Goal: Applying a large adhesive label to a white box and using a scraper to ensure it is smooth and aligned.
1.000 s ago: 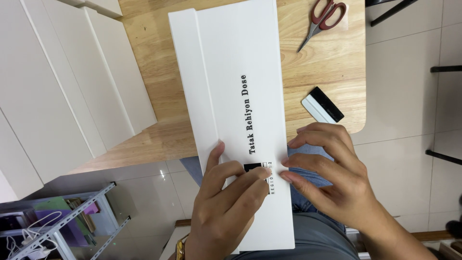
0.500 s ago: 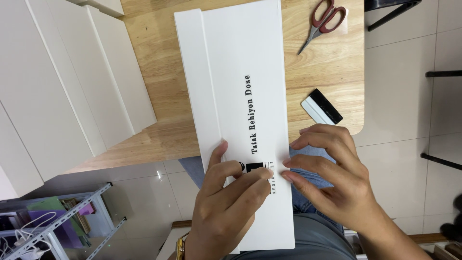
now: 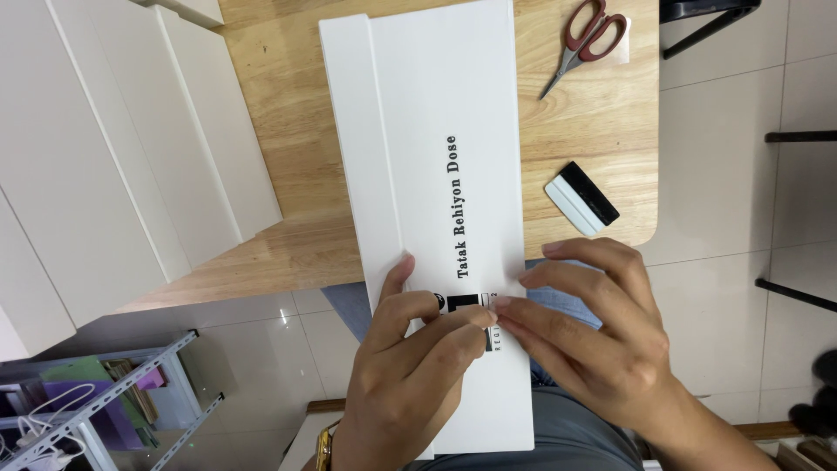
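A long white panel (image 3: 436,105) with black lettering lies across the wooden table (image 3: 288,174) and reaches over its near edge onto my lap. My left hand (image 3: 410,375) rests on the panel's near part, thumb on the left strip, fingers pressed on a small black sticker (image 3: 466,303). My right hand (image 3: 593,340) comes from the right, its fingertips pinching at the same sticker by the panel's right edge. Both hands meet at the sticker; whether it lies fully flat I cannot tell.
Red-handled scissors (image 3: 586,39) lie at the table's far right. A white squeegee with a black edge (image 3: 581,198) sits near the table's right edge. White boards (image 3: 105,174) lean at the left. A metal rack (image 3: 96,410) stands low left, dark chair legs (image 3: 793,139) at the right.
The view has shifted slightly; my hands stay on the sticker with only small finger movements.
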